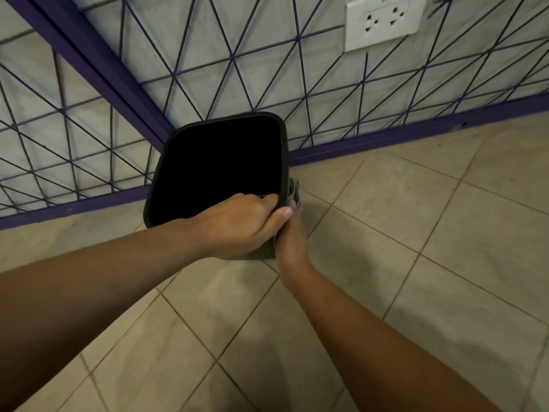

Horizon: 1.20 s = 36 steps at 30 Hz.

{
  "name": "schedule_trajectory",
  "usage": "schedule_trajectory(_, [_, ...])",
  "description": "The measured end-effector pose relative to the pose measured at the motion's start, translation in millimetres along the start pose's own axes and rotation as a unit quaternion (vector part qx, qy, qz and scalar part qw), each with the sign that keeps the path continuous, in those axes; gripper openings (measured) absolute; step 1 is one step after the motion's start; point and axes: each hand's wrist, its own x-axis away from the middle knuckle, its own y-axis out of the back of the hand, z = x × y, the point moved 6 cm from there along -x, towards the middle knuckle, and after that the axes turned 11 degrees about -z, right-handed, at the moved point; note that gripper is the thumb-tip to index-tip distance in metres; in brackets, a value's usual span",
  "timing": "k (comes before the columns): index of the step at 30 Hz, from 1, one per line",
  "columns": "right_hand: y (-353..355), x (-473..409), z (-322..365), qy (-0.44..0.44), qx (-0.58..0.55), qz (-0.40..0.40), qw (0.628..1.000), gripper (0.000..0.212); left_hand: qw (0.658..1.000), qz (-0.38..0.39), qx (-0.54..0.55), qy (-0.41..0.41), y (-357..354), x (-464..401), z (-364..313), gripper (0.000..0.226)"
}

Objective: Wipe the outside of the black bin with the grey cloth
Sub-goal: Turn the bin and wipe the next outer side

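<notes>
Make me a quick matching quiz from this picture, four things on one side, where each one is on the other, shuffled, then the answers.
Things:
1. black bin
2. grey cloth
3. left hand
4. wall socket

Places:
A. top right, on the wall behind the purple grid
B. gripping the bin's near rim
C. on the tiled floor in the corner
D. against the bin's right outer side

Pairs: 1-C, 2-D, 3-B, 4-A

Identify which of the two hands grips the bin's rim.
The left hand: its fingers hook over the black bin's near rim, while the right hand presses the grey cloth against the side.
</notes>
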Motion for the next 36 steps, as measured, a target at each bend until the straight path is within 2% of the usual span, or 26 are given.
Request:
schedule_trajectory(2, [0.0,7.9,13.4,-0.023,-0.014,-0.016,1.000,0.110,1.000,-0.008,0.008,-0.008,0.6,-0.9,0.3,0.027])
schedule_trajectory(7, [-0.5,24.9,14.8,-0.007,-0.004,-0.059,0.998,0.089,1.000,-0.007,0.023,-0.018,-1.8,-1.5,3.3,0.029])
schedule_trajectory(10, [-1.3,13.6,14.6,-0.006,-0.015,-0.080,0.997,0.098,1.000,-0.006,0.019,-0.016,-2.7,-2.0,4.6,0.030])
schedule_trajectory(13, [-6.1,33.2,14.7,0.030,0.005,-0.050,0.998,0.089,0.999,-0.010,0.030,-0.034,-1.9,-1.1,3.2,0.029])
schedule_trajectory(15, [-5.0,28.9,6.2,0.061,0.026,-0.046,0.997,0.098,0.999,-0.015,0.030,-0.042,-1.3,-1.1,3.9,0.030])
schedule_trajectory(17, [-2.2,16.5,6.0,0.051,0.047,-0.049,0.996,0.105,0.999,-0.020,0.031,-0.038,-1.4,-1.5,6.5,0.037])
schedule_trajectory(21, [-2.0,35.3,30.8,0.090,0.023,-0.040,0.995,0.091,0.997,-0.036,0.050,-0.047,-1.1,0.2,4.6,0.035])
schedule_trajectory(27, [1.0,19.0,14.1,0.060,0.005,-0.063,0.996,0.096,0.998,-0.045,0.032,-0.033,-0.4,-0.1,1.2,0.049])
schedule_trajectory(29, [-0.7,34.1,18.6,0.094,-0.002,-0.052,0.994,0.093,0.997,-0.052,0.038,-0.038,-1.4,-0.7,2.7,0.047])
schedule_trajectory(31, [3.5,41.4,14.1,0.126,0.015,-0.065,0.990,0.102,0.997,-0.052,0.036,-0.037,-1.8,-0.5,3.2,0.043])
schedule_trajectory(34, [5.7,21.5,7.9,0.098,0.026,-0.075,0.992,0.108,0.997,-0.053,0.039,-0.036,-0.8,-1.0,4.0,0.046])
schedule_trajectory(36, [0.0,20.0,7.4,0.075,0.014,-0.052,0.996,0.107,0.996,-0.061,0.045,-0.042,-1.1,0.1,4.4,0.046])
